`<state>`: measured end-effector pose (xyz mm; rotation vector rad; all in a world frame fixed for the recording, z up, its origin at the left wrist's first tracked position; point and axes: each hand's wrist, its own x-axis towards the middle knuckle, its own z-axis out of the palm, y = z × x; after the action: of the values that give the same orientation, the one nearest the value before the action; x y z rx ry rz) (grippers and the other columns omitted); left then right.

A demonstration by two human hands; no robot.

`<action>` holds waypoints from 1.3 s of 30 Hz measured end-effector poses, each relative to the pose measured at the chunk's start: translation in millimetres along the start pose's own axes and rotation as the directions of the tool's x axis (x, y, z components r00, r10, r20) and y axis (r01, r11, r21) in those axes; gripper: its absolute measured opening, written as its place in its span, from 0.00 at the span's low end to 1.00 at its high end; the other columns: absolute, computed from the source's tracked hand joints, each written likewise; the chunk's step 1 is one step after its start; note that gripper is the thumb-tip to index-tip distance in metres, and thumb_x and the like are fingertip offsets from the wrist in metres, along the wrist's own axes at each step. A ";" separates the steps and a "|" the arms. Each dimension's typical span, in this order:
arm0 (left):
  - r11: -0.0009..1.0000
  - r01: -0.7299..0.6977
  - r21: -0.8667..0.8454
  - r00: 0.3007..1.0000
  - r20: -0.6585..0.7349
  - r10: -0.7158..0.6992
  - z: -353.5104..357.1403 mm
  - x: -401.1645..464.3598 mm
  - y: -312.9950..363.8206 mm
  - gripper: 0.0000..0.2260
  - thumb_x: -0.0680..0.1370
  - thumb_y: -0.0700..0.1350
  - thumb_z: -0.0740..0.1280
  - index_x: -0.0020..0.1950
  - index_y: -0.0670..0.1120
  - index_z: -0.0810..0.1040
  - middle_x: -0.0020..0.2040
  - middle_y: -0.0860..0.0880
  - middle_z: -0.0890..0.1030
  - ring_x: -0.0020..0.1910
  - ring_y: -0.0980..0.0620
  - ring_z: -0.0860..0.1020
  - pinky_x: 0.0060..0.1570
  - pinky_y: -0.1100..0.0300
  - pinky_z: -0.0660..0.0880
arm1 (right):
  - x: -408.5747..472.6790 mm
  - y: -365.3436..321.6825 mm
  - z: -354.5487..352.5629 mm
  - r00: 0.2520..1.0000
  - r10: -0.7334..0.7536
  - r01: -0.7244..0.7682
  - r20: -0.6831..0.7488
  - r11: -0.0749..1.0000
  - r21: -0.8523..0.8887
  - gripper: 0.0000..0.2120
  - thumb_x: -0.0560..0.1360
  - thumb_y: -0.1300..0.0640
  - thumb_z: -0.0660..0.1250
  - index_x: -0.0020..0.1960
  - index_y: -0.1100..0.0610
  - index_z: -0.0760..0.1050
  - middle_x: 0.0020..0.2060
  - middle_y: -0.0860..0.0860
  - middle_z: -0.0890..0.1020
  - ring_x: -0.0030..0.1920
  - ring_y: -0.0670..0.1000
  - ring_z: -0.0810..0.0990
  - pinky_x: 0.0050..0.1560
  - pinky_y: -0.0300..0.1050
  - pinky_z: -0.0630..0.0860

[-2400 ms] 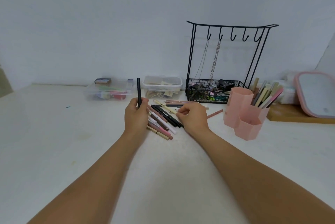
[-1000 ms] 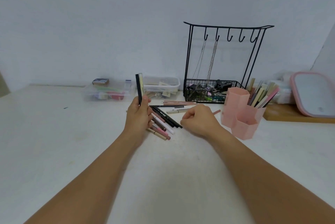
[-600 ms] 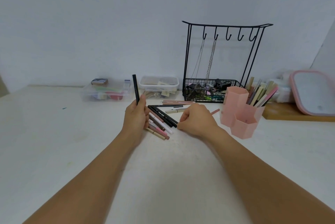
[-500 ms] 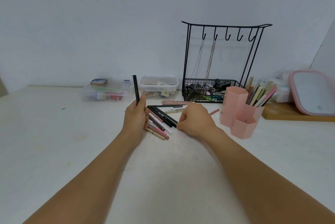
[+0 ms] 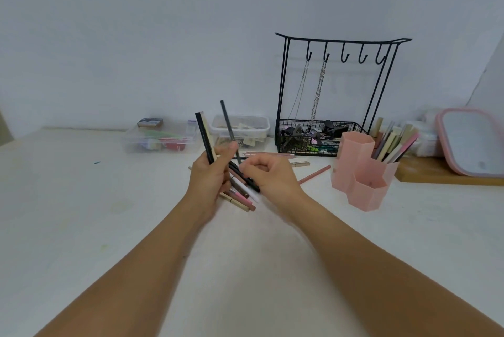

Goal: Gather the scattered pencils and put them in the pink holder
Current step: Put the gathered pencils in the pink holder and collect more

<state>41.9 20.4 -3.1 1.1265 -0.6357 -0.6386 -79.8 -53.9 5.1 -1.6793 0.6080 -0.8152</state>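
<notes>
My left hand (image 5: 211, 176) grips two upright pencils (image 5: 204, 135), one black and one cream. My right hand (image 5: 268, 176) pinches the lower end of a thin dark pencil (image 5: 228, 126) that stands tilted beside the left hand's thumb. Under and between both hands lies a pile of scattered pencils (image 5: 242, 195) in black, white, pink and tan. A pink-brown pencil (image 5: 313, 174) lies alone toward the right. The pink holder (image 5: 362, 173), made of hexagonal tubes, stands to the right with several pencils in its rear tube.
A black wire rack (image 5: 335, 91) with hooks, chains and a filled basket stands behind the pile. Two clear plastic boxes (image 5: 161, 137) (image 5: 241, 129) sit at the back. A pink-rimmed mirror (image 5: 471, 140) leans on a wooden board (image 5: 447, 176) at the right.
My right hand has lifted a thin dark pencil from the pile and brought it up beside my left hand. The left hand still holds its upright pencils.
</notes>
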 end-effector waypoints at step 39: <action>0.990 0.123 0.072 0.989 -0.090 -0.116 -1.1 1.4 2.3 0.18 0.82 0.51 0.67 0.37 0.49 0.64 0.25 0.54 0.62 0.22 0.55 0.58 0.21 0.64 0.57 | 17.3 12.7 -37.1 0.978 -0.007 -0.059 -0.211 0.950 -0.307 0.06 0.72 0.63 0.72 0.38 0.65 0.84 0.31 0.56 0.83 0.27 0.46 0.76 0.32 0.39 0.73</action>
<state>44.0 20.8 -1.0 1.2652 -0.5259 -0.6688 -97.5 -92.7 1.7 -1.8784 0.9442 -0.9206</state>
